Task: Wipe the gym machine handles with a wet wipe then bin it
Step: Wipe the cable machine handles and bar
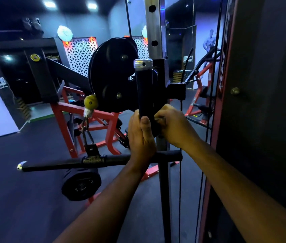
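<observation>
**At the cable station: both hands low on the upright grip, wipe out of sight**

Beside the perforated steel post, the person has both hands at the bottom of a black upright handle (144, 88) topped by a silver cap (143, 63). The left hand (141, 135) is wrapped round the lower end of the grip, thumb laid flat up its front and fingers curled behind. The right hand (171, 125) comes in from the side with fingers bent round the handle's base; something darkish sits under those fingers, but whether it is the wet wipe cannot be told, and no white cloth shows anywhere in view.

Judged from this, the handle-wiping step is in hand, with the left hand steadying and the right working the bottom of the grip. Most of the black sleeve above the hands is bare to view, so the next move likely calls for sliding the wiping hand up toward the cap while the other keeps the handle from swinging.

A long horizontal bar (72, 163) hangs lower on a carabiner below a yellow-green ball stop (90, 102), touched by neither hand; it probably awaits its turn. No bin is visible, so binning looks some way off.
</observation>
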Demonstrator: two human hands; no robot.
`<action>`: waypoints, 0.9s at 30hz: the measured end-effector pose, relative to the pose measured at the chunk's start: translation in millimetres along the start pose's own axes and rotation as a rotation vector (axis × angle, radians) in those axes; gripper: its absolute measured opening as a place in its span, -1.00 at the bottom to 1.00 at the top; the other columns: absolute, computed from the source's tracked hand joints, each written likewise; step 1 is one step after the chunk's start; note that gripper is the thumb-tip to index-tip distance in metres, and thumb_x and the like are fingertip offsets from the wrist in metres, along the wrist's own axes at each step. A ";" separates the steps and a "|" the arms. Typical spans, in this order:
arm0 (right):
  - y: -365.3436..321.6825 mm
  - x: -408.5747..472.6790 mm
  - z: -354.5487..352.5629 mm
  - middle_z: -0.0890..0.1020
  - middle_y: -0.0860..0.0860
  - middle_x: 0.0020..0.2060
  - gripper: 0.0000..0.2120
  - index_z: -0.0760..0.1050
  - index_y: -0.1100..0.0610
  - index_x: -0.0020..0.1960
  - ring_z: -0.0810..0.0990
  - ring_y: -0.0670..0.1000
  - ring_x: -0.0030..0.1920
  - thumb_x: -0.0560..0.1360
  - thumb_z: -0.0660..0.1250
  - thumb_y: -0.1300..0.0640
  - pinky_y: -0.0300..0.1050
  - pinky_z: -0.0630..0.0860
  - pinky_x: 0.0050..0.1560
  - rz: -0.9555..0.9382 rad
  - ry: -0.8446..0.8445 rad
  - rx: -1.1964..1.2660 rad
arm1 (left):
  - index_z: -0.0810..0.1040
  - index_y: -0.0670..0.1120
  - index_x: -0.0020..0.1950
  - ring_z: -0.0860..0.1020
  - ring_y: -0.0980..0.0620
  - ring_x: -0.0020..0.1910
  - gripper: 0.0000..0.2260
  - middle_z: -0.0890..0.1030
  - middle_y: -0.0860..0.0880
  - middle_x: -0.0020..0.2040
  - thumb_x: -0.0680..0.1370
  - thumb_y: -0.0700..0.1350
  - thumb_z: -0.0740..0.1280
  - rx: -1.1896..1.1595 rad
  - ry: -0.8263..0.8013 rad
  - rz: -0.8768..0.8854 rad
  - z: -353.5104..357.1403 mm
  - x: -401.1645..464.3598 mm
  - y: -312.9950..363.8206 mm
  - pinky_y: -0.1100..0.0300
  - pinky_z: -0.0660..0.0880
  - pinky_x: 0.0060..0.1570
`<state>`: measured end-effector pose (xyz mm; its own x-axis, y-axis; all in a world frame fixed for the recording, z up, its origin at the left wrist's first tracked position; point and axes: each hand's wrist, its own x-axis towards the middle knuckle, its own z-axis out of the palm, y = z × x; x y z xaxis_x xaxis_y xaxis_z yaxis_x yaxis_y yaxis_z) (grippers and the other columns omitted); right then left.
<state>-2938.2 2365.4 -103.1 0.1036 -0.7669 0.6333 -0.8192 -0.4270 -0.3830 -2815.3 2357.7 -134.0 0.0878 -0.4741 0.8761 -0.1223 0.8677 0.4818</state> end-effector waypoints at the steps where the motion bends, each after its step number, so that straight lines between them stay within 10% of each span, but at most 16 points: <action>1: -4.7 -6.5 -2.1 0.44 -0.03 -0.01 -0.90 0.60 0.16 0.07 0.47 -0.11 -0.11 0.56 0.38 0.24 -0.39 0.40 -0.17 -0.030 -0.012 0.024 | 0.38 0.39 -0.02 0.40 0.05 -0.27 -0.75 0.38 0.12 -0.22 0.68 0.30 -0.06 -0.001 -0.001 0.008 0.4 1.0 -0.5 0.14 0.34 -0.21; 10: 18.5 9.1 0.5 0.45 0.10 0.09 -0.91 0.53 0.17 0.08 0.52 0.05 -0.02 0.60 0.30 0.21 0.00 0.62 -0.02 -0.158 -0.070 -0.115 | 0.31 0.24 -0.07 0.39 0.06 -0.25 -0.71 0.35 0.14 -0.20 0.69 0.28 -0.09 0.049 -0.004 0.039 -1.1 1.0 -6.5 0.19 0.33 -0.21; 18: 18.5 15.0 20.3 0.49 0.07 0.09 -0.86 0.59 0.15 0.12 0.50 -0.06 -0.06 0.59 0.35 0.20 -0.32 0.48 -0.11 0.099 0.154 -0.073 | 0.36 0.06 -0.06 0.37 0.12 -0.22 -0.58 0.34 0.16 -0.19 0.68 0.29 -0.11 0.097 -0.034 0.022 -4.9 -1.0 -6.7 0.25 0.30 -0.16; 27: -15.2 -36.6 12.8 0.58 0.00 0.12 -0.76 0.60 0.08 0.25 0.57 -0.14 -0.01 0.60 0.32 0.23 -0.46 0.45 -0.19 0.187 0.192 0.182 | 0.33 0.36 -0.06 0.41 -0.07 -0.28 -0.76 0.39 0.01 -0.24 0.70 0.26 -0.08 0.014 0.018 0.035 -0.7 1.2 -4.4 -0.10 0.40 -0.25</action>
<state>-2922.3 2393.9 -129.0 -0.1615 -0.7433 0.6491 -0.6976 -0.3792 -0.6079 -2813.9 2353.4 -135.1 0.1014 -0.4409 0.8918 -0.1396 0.8812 0.4516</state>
